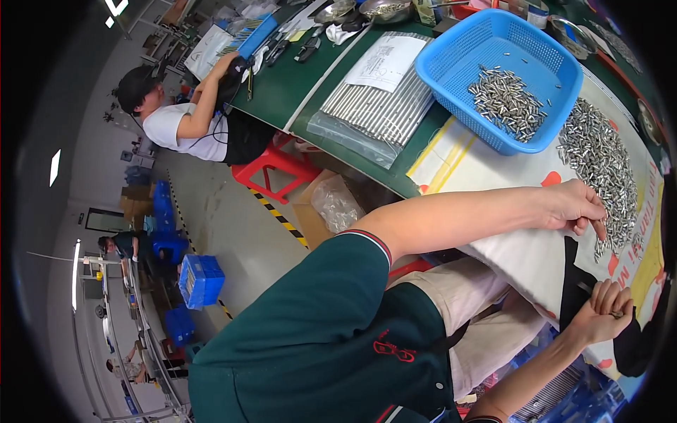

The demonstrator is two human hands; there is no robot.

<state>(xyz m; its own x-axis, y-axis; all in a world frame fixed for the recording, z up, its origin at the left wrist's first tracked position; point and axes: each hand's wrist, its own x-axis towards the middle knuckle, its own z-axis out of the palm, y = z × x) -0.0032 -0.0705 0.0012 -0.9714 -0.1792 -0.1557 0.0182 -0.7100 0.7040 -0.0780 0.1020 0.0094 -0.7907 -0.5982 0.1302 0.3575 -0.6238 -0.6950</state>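
Observation:
A heap of small silvery metal pins [601,158] lies spread on a printed white cloth [504,236] at the right. My left hand [572,204] reaches over the cloth with its fingers pinched together, the tips down at the heap's near edge. Whether a pin is between them is hidden. Nearer to me, my right hand [601,315] is curled into a fist above a black cloth [575,282]. Something small and greyish shows by its thumb, too small to make out. Beyond the left forearm, a blue plastic basket [451,88] holds more loose pins.
Left of the basket, a bundle of metal rods [374,113] in clear plastic lies on the green table [317,106], a paper sheet [388,62] on top. Metal bowls [386,10] stand farther back. A seated co-worker [190,123], a red stool [275,173] and blue crates [201,280] are to the left.

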